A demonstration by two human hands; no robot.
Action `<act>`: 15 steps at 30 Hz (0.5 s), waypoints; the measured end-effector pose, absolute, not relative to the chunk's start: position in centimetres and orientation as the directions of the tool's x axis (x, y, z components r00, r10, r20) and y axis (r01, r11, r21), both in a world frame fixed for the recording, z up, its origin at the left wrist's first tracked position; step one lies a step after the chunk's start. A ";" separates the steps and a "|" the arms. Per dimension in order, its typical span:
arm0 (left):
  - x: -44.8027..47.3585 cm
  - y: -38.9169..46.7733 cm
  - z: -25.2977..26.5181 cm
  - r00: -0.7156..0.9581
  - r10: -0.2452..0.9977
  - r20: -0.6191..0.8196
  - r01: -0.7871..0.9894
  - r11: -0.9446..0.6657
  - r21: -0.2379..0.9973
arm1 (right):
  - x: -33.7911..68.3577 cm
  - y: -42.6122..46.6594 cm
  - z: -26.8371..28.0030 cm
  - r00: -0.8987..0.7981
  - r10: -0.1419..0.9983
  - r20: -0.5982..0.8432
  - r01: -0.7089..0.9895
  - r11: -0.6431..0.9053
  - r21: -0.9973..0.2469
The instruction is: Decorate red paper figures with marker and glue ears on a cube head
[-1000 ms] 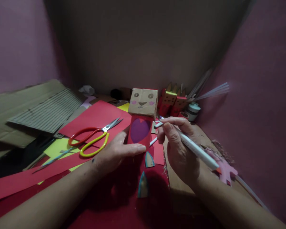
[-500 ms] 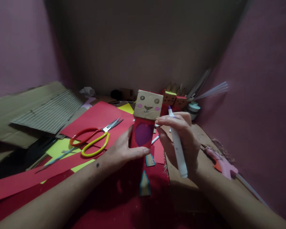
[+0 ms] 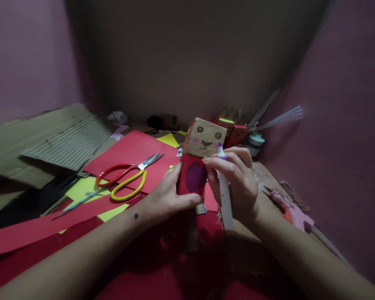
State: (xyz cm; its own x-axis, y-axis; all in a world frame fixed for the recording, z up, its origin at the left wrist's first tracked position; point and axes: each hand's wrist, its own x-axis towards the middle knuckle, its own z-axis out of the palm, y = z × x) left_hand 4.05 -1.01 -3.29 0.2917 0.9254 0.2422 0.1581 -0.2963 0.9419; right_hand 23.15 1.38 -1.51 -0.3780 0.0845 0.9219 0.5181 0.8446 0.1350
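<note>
My left hand (image 3: 175, 189) is wrapped round the red body of a cardboard animal figure (image 3: 206, 137), its thumb across the front. The figure is held up and slightly turned, with a square tan head showing drawn eyes, nose, mouth and pink cheeks. A purple oval patch (image 3: 195, 176) covers part of its red front. Between the fingers of my right hand (image 3: 237, 177) lies a white marker (image 3: 226, 200) with a purple tip pointing up. The fingertips of that hand are at the figure's right edge, just under the head; whether they pinch it I cannot tell.
Scissors (image 3: 134, 177) with red and yellow handles lie on red paper (image 3: 128, 146) at left. Corrugated cardboard (image 3: 65, 143) is stacked farther left. Two smaller figures (image 3: 234, 129) and a lidded jar (image 3: 255, 143) stand behind. A pink glue gun (image 3: 292, 210) lies at right.
The figure has shifted right in the view and turned, so its left side now shows. My right hand stays by its edge with the marker. A small pointed piece below is now mostly hidden.
</note>
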 end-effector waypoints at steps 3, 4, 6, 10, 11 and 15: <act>4.1 -1.0 -3.3 0.283 0.931 0.229 0.156 -0.280 0.947 | 23.2 1.1 -1.2 -0.340 0.114 0.934 0.530 0.844 0.090; 4.1 -1.0 -3.3 0.282 0.935 0.215 0.136 -0.261 0.956 | 23.2 1.0 -1.1 -0.304 0.126 0.944 0.534 0.843 0.060; 4.1 -1.1 -3.1 0.270 0.942 0.198 0.067 -0.223 0.972 | 23.2 1.0 -0.7 -0.192 0.175 0.966 0.556 0.830 -0.040; 3.9 -1.2 -2.8 0.191 0.960 0.202 -0.042 -0.198 0.979 | 22.8 1.9 -0.3 0.132 0.427 0.895 0.410 0.798 -0.441; 3.8 -1.2 -2.7 0.179 0.962 0.207 -0.057 -0.200 0.978 | 22.7 2.2 -0.3 0.184 0.511 0.840 0.302 0.784 -0.543; 3.8 -1.3 -2.7 0.171 0.963 0.207 -0.079 -0.196 0.977 | 22.1 2.9 -0.7 0.194 0.772 0.606 0.019 0.614 -0.789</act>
State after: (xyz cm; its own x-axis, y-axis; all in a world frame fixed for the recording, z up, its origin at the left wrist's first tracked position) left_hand 3.76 -1.32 -2.69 0.1708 0.9633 0.2073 -0.0792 -0.1963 0.9773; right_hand 22.15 2.88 -0.72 0.1943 0.7716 0.6057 0.0186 0.6145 -0.7887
